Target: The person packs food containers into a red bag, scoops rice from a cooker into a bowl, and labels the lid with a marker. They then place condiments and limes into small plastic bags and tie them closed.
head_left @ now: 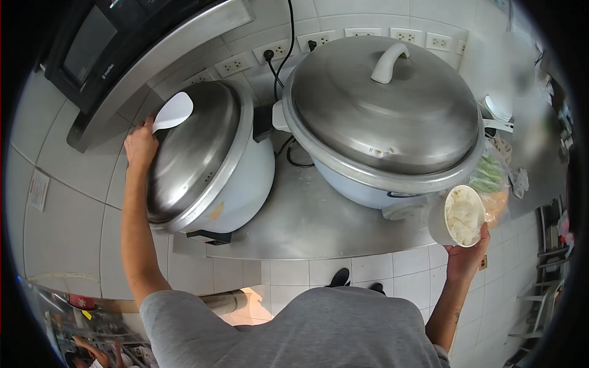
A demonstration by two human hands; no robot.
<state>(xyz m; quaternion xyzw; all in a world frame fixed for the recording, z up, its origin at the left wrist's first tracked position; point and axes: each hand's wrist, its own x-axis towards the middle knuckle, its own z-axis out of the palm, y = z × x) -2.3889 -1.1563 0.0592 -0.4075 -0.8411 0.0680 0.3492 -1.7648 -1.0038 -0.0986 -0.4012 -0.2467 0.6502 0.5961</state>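
While the left hand [141,146], fingers closed, grips the paddle [175,110], the right hand [465,259], fingers half-curled around the cup [438,222], should hold the rice [463,218] level.

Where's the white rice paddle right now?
In the head view, the paddle is at the left, in the left hand, over the metal lid of the smaller cooker.

Both hands closed in grips, one on either side of the large cooker [380,116].
The left arm [136,227] reaches forward, nearly straight, to the left of the cooker, the left hand [141,146] knuckles up with its fingers curled tight; the right hand [467,246] is near the cooker's front right edge, thumb and fingers spread around its hold, above a raised right forearm [455,294] with a small dark mark.
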